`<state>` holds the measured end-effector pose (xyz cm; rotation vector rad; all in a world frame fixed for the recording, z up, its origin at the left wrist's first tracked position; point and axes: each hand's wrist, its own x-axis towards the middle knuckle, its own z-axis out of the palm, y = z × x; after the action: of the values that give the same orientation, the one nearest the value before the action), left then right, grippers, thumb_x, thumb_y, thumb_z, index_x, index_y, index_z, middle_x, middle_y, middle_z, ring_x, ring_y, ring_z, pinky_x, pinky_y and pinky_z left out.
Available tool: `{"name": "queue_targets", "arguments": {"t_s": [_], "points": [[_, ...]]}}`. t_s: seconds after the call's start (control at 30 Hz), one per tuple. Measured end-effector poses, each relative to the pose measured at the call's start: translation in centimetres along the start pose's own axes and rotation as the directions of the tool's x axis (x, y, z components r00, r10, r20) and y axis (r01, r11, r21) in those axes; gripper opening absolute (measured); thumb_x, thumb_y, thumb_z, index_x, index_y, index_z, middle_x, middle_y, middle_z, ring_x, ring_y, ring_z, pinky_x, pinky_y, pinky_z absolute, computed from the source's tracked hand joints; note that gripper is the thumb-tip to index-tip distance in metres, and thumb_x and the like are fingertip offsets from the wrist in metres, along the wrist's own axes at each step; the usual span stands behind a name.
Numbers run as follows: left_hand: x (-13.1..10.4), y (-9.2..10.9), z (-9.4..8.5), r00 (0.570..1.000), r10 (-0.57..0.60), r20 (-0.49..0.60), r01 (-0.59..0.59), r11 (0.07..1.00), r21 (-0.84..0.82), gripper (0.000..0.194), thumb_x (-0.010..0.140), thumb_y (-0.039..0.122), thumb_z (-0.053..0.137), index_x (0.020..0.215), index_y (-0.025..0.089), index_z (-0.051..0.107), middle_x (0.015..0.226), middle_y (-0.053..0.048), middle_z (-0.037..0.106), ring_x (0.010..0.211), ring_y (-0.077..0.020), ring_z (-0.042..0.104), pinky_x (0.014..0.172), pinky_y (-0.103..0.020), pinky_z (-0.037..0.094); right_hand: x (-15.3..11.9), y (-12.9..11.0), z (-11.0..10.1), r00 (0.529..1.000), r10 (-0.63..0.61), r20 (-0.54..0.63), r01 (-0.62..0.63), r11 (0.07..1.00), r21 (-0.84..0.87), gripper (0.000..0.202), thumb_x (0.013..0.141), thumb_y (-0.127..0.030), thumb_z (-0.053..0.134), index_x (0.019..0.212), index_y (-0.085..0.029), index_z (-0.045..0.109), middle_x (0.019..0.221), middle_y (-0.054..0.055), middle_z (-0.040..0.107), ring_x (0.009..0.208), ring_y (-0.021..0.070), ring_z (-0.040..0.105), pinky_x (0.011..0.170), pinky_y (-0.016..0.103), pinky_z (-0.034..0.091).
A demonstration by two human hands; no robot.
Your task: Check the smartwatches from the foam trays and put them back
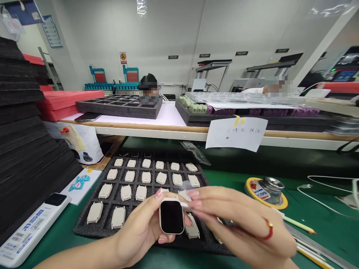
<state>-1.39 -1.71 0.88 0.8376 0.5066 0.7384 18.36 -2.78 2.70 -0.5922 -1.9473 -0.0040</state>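
Note:
My left hand (140, 228) holds a watch body (171, 216) with a black screen and a pale frame, its screen facing up toward me. At the watch's upper right edge, my right hand (238, 220) pinches a small pale piece, slightly blurred, with something thin and clear beside the fingertips. A red band with a gold bead is on the right wrist. Under both hands lies a black foam tray (108, 228) with rows of pale watch cases (126, 192) in its compartments; the hands cover part of it.
At left stand stacked black foam sheets (25, 149) and a white boxy device (36, 228). A round clear dispenser (266, 192), a pale green pen (298, 223) and a cable lie at right. Behind, a shelf (157, 130) bears trays; two people are beyond it.

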Motion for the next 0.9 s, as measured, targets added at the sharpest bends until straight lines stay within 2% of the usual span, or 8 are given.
{"name": "queue_targets", "arguments": {"t_s": [0.13,0.23,0.33,0.43,0.53,0.63,0.8,0.9], "points": [[0.0,0.2,0.2,1.0,0.004,0.007,-0.003,1.0,-0.03,0.043,0.09,0.054,0.052,0.094,0.015,0.071,0.082,-0.005,0.054,0.061,-0.0085,0.041,0.051,-0.019,0.028,-0.6,-0.6,0.0,0.97,-0.111,0.217,0.122,0.992,-0.037,0.034,0.088,-0.011,0.063,0.12,-0.022,0.066,0.101,0.004,0.078,0.096,0.0216,0.073,0.087,0.033,0.062],[0.0,0.4,0.5,0.999,0.014,0.049,-0.013,1.0,-0.017,0.044,0.092,0.052,0.05,0.096,0.013,0.071,0.08,-0.004,0.052,0.059,-0.0076,0.041,0.05,-0.019,0.028,-1.0,-0.6,0.7,0.956,-0.216,0.197,0.235,0.969,-0.074,0.03,0.096,-0.016,0.051,0.124,-0.018,0.064,0.097,0.004,0.079,0.093,0.0211,0.073,0.086,0.032,0.063],[0.1,0.3,0.5,0.999,0.036,0.029,-0.035,0.999,-0.023,0.043,0.091,0.053,0.052,0.097,0.014,0.069,0.077,-0.002,0.051,0.057,-0.0072,0.041,0.049,-0.019,0.03,-0.6,-0.7,1.2,0.949,-0.252,0.19,0.27,0.96,-0.071,0.027,0.096,-0.014,0.049,0.116,-0.018,0.067,0.094,0.004,0.079,0.089,0.0192,0.073,0.084,0.028,0.061],[0.2,-0.1,0.3,0.997,0.072,-0.041,-0.073,0.997,-0.029,0.041,0.088,0.055,0.057,0.098,0.016,0.067,0.078,-0.002,0.052,0.058,-0.0071,0.042,0.048,-0.018,0.029,0.0,-1.0,1.5,0.968,-0.175,0.18,0.2,0.97,-0.135,0.026,0.088,-0.016,0.065,0.113,-0.019,0.066,0.088,0.003,0.077,0.079,0.0195,0.07,0.077,0.035,0.059],[0.4,-0.7,0.0,0.993,0.097,-0.067,-0.095,0.995,0.039,0.04,0.085,0.056,0.06,0.091,0.016,0.063,0.077,0.0,0.053,0.055,-0.0055,0.04,0.049,-0.018,0.029,0.0,-1.2,2.0,0.983,0.017,0.185,0.012,0.988,-0.154,0.055,0.083,-0.033,0.073,0.132,-0.017,0.052,0.082,0.005,0.071,0.071,0.0192,0.062,0.064,0.035,0.054],[0.7,-1.0,-0.1,0.992,0.093,-0.081,-0.083,0.989,0.119,0.042,0.081,0.058,0.064,0.087,0.016,0.059,0.076,0.0,0.054,0.054,-0.0056,0.041,0.048,-0.018,0.03,-0.5,-0.9,2.5,0.962,0.153,0.224,-0.144,0.988,-0.056,0.058,0.081,-0.03,0.075,0.132,-0.019,0.049,0.081,0.002,0.064,0.071,0.0176,0.057,0.063,0.031,0.051],[0.8,-0.7,-0.3,0.992,0.043,-0.119,-0.049,0.997,-0.051,0.044,0.087,0.06,0.054,0.084,0.017,0.056,0.076,-0.002,0.059,0.056,-0.007,0.044,0.046,-0.017,0.027,-0.4,-0.2,2.4,0.969,0.168,0.18,-0.184,0.98,0.076,0.057,0.075,-0.016,0.077,0.126,-0.021,0.051,0.106,0.005,0.067,0.088,0.0177,0.061,0.079,0.031,0.05],[0.7,-0.6,-0.3,0.993,0.003,-0.116,-0.012,0.997,-0.075,0.043,0.088,0.059,0.054,0.09,0.017,0.058,0.079,-0.005,0.064,0.055,-0.0076,0.048,0.044,-0.017,0.026,0.1,-0.2,2.2,0.965,0.161,0.208,-0.179,0.981,0.073,0.054,0.076,-0.016,0.076,0.124,-0.021,0.052,0.106,0.005,0.067,0.087,0.0176,0.061,0.081,0.032,0.05]]}}
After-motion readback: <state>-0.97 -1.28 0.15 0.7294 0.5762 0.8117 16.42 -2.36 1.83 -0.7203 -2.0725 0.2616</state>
